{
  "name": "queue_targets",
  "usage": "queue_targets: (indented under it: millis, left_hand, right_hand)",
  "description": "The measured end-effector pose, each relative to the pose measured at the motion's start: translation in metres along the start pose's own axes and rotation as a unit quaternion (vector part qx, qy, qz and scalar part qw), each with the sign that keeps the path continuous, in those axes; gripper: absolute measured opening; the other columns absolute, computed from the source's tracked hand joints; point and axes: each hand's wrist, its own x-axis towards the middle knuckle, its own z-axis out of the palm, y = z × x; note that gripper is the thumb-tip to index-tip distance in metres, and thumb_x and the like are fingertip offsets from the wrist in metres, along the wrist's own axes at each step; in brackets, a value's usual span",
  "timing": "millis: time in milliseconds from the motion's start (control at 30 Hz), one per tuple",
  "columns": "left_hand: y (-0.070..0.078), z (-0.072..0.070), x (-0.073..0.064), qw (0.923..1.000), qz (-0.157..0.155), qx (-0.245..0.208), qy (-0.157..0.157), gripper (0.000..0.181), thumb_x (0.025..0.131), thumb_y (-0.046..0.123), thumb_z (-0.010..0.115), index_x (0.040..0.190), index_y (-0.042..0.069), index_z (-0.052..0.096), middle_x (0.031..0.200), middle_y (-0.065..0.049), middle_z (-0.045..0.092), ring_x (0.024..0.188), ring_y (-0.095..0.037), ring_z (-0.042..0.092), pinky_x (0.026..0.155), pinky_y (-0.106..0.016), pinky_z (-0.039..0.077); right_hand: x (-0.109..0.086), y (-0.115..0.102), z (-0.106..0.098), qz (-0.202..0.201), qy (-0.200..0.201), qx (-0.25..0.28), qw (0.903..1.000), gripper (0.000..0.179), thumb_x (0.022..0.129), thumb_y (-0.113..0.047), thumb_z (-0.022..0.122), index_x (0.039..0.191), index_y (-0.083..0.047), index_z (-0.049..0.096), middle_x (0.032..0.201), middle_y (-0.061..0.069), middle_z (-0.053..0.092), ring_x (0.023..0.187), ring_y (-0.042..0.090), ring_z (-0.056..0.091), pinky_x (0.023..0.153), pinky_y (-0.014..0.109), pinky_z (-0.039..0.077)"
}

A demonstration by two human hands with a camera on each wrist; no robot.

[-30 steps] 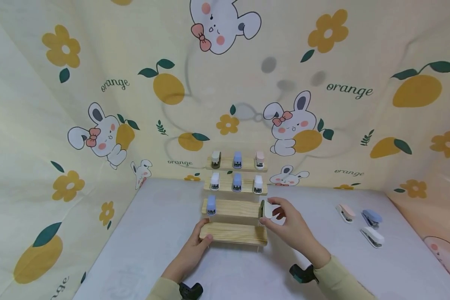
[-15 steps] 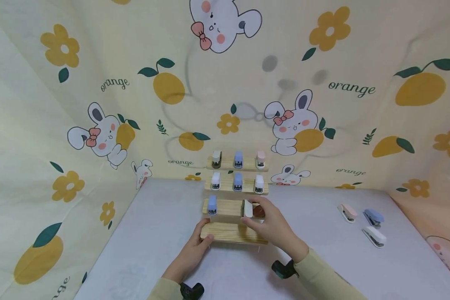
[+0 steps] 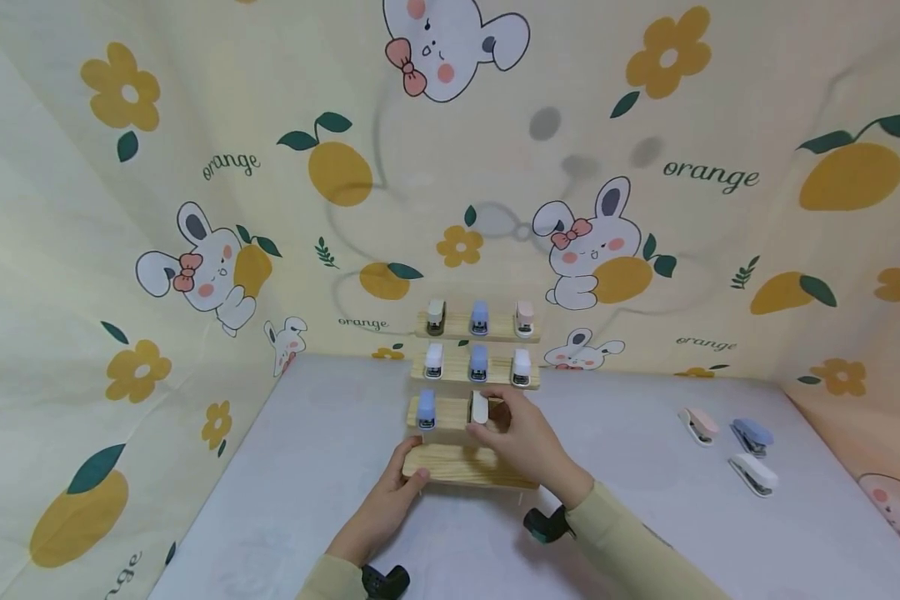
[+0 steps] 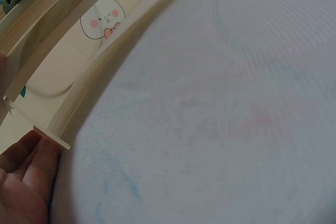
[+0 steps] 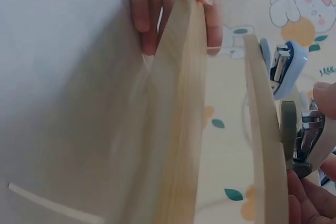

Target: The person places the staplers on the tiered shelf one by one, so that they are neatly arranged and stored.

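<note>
My left hand (image 3: 381,504) grips the left end of the lowest board of a tiered wooden display rack (image 3: 468,467), thumb on top. In the right wrist view the left hand (image 5: 202,11) shows at that board's end. My right hand (image 3: 528,442) pinches a small white stapler (image 3: 480,407) with a dark green base between thumb and fingers. This stapler is at the middle of the third board from the top, right of a blue stapler (image 3: 426,408). The right wrist view shows the dark base (image 5: 288,129) right at the board's surface.
On the top board stand a grey-white, a blue and a pink stapler (image 3: 524,318). The second board bears two white staplers and a blue stapler (image 3: 478,362). At the table's right lie a pink stapler (image 3: 699,425), a blue stapler (image 3: 752,436) and a white stapler (image 3: 753,474).
My right hand has carried the white stapler leftward from the third board's right end to its middle. The left hand keeps its grip on the lowest board.
</note>
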Motion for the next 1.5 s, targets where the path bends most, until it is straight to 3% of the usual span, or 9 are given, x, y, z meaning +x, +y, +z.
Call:
queue_targets:
  millis: [133, 300, 567, 800, 1067, 1300, 1500]
  left_hand:
    - [0.0, 0.001, 0.0, 1.0, 0.001, -0.002, -0.002, 0.056, 0.095, 0.051, 0.052, 0.145, 0.045, 0.027, 0.159, -0.003, 0.02, 0.145, -0.029, 0.015, 0.113, -0.057, 0.012]
    - [0.002, 0.001, 0.001, 1.0, 0.007, -0.002, -0.005, 0.058, 0.096, 0.049, 0.052, 0.148, 0.038, 0.027, 0.159, -0.004, 0.019, 0.145, -0.03, 0.014, 0.113, -0.057, 0.012]
    - [0.009, 0.002, -0.004, 1.0, 0.001, -0.003, 0.0, 0.056, 0.099, 0.04, 0.051, 0.149, 0.034, 0.026, 0.159, -0.007, 0.018, 0.145, -0.032, 0.012, 0.113, -0.057, 0.01]
    - [0.008, 0.003, -0.004, 1.0, 0.001, 0.001, 0.0, 0.055, 0.101, 0.033, 0.051, 0.15, 0.028, 0.026, 0.159, -0.012, 0.018, 0.145, -0.034, 0.011, 0.112, -0.059, 0.008]
    - [0.004, -0.001, -0.001, 0.9999, 0.007, 0.012, 0.001, 0.058, 0.096, 0.049, 0.052, 0.147, 0.04, 0.025, 0.159, -0.007, 0.018, 0.145, -0.031, 0.014, 0.112, -0.057, 0.014]
    - [0.003, -0.001, -0.001, 0.9999, -0.004, 0.01, -0.003, 0.058, 0.096, 0.05, 0.051, 0.147, 0.042, 0.025, 0.159, -0.008, 0.018, 0.145, -0.032, 0.014, 0.112, -0.057, 0.014]
    - [0.003, 0.0, -0.001, 1.0, 0.003, 0.006, -0.006, 0.06, 0.096, 0.05, 0.051, 0.149, 0.038, 0.025, 0.16, -0.007, 0.016, 0.145, -0.031, 0.013, 0.113, -0.056, 0.014]
  right_hand:
    - [0.0, 0.002, 0.002, 0.012, 0.007, 0.011, 0.9998, 0.054, 0.082, -0.04, 0.077, 0.127, -0.02, 0.055, 0.111, -0.001, 0.059, 0.093, 0.017, 0.058, 0.082, 0.034, 0.05]
    - [0.0, 0.003, 0.004, 0.024, 0.015, 0.016, 0.9995, 0.056, 0.082, -0.04, 0.078, 0.127, -0.018, 0.054, 0.104, -0.002, 0.061, 0.093, 0.015, 0.057, 0.083, 0.035, 0.049]
    - [-0.001, 0.001, 0.007, 0.055, 0.02, 0.029, 0.9979, 0.061, 0.079, -0.042, 0.08, 0.126, -0.017, 0.05, 0.1, 0.0, 0.062, 0.091, 0.016, 0.057, 0.081, 0.037, 0.048]
    - [-0.001, 0.003, 0.008, 0.081, 0.029, 0.042, 0.9954, 0.056, 0.076, -0.045, 0.081, 0.116, -0.019, 0.051, 0.103, -0.003, 0.06, 0.096, 0.018, 0.058, 0.082, 0.037, 0.047]
    - [0.002, 0.004, 0.009, 0.076, 0.035, 0.052, 0.9951, 0.059, 0.074, -0.049, 0.081, 0.111, -0.014, 0.051, 0.108, 0.001, 0.061, 0.098, 0.025, 0.058, 0.084, 0.038, 0.047]
    - [-0.006, 0.004, 0.007, 0.048, 0.045, 0.044, 0.9969, 0.058, 0.074, -0.048, 0.081, 0.11, -0.012, 0.054, 0.123, -0.002, 0.061, 0.104, 0.017, 0.059, 0.091, 0.038, 0.049]
    - [-0.022, 0.013, -0.008, 0.02, 0.046, 0.084, 0.9952, 0.052, 0.08, -0.043, 0.078, 0.116, -0.011, 0.057, 0.126, 0.001, 0.062, 0.108, 0.016, 0.06, 0.091, 0.039, 0.05]
